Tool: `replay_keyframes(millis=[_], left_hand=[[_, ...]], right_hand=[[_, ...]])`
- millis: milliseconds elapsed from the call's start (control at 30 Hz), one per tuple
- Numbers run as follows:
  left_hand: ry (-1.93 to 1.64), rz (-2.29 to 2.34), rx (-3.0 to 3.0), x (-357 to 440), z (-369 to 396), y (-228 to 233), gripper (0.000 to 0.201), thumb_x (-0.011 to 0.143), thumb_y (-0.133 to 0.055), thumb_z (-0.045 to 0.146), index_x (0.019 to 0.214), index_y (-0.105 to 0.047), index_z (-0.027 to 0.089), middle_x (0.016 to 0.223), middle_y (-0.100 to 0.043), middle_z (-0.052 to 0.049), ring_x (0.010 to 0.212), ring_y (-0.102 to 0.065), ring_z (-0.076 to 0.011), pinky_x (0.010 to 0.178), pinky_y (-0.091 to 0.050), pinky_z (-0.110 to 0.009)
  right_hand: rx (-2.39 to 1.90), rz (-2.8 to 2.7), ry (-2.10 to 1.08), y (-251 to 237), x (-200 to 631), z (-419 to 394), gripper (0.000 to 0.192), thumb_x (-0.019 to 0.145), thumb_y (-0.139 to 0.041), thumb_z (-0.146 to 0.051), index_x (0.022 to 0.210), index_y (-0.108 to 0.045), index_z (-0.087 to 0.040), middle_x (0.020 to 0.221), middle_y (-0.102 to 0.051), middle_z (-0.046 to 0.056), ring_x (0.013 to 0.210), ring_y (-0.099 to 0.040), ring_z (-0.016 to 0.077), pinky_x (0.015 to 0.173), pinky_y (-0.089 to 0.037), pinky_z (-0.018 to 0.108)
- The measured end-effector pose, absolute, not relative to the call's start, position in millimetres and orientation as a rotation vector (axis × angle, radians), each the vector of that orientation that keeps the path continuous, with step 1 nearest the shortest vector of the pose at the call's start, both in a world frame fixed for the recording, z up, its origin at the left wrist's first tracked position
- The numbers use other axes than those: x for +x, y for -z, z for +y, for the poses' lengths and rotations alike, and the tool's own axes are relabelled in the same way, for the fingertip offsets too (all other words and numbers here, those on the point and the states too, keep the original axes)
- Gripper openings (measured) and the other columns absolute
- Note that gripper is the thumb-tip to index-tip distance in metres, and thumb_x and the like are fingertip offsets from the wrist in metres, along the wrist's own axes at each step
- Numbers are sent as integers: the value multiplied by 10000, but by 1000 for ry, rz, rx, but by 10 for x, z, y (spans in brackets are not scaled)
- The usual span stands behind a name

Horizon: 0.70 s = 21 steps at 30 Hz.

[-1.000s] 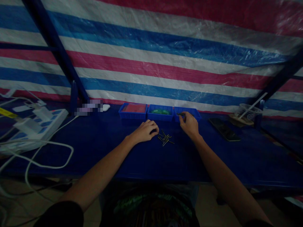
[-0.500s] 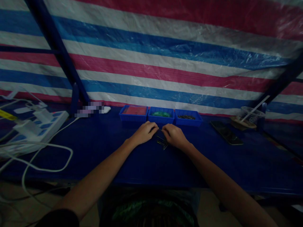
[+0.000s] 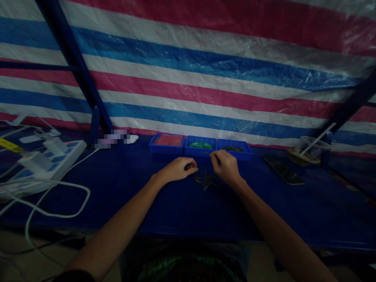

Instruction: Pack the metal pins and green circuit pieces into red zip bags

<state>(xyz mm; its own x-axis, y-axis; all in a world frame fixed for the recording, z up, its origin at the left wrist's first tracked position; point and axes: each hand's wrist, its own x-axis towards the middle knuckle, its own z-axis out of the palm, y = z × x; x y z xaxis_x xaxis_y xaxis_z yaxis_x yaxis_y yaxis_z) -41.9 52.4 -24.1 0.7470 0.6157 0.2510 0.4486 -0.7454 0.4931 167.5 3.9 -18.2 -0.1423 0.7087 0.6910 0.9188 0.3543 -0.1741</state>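
A thin piece point(image 3: 207, 153) is pinched in the right hand point(image 3: 226, 164). The left hand point(image 3: 178, 169) is loosely curled; whether anything is gripped cannot be told. Metal pins point(image 3: 205, 180) are piled between them on the tabletop point(image 3: 202, 211).

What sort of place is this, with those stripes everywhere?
Probably a makeshift workspace: a blue table with three small blue bins in a row, a white power strip, and striped plastic sheeting behind.
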Motion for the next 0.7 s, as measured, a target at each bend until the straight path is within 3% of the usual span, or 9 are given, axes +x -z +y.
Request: replay_keyframes(millis=[100,233,433,700], left_hand=[[-419,705,2619,-480,545,245,173,777,-595,309,911,-619,202,865,-614,-24,811,-562,-157,733,-412,-274],[-339,764,2714,-478,522,249,99,803,-568,282,868,-626,235,915,-596,-15,893,-541,-180,798,-369,-320],[-322,848,2734,-445,457,217,118,825,-524,271,915,-592,238,943,-584,-15,923,-520,-201,806,-345,-359],[-369,861,2800,-401,508,334,134,875,-440,262,891,-565,215,938,-544,-27,916,-496,-196,765,-351,-324]], right_hand=[[-1644,-1605,488,129,1925,132,278,884,-384,-314,948,-600,-151,843,-655,105,759,-588,201,712,-407,310],[-1855,-1547,467,165,2096,154,363,834,-470,-332,1111,-539,-108,962,-640,153,836,-587,250,709,-406,340],[-1527,-1908,88,255,1751,47,255,850,-475,-342,988,-592,-163,718,-600,32,664,-562,159,627,-408,266],[-1322,-2240,-60,330,1505,-42,168,861,-477,-286,911,-601,-184,733,-571,9,659,-516,121,633,-384,242]])
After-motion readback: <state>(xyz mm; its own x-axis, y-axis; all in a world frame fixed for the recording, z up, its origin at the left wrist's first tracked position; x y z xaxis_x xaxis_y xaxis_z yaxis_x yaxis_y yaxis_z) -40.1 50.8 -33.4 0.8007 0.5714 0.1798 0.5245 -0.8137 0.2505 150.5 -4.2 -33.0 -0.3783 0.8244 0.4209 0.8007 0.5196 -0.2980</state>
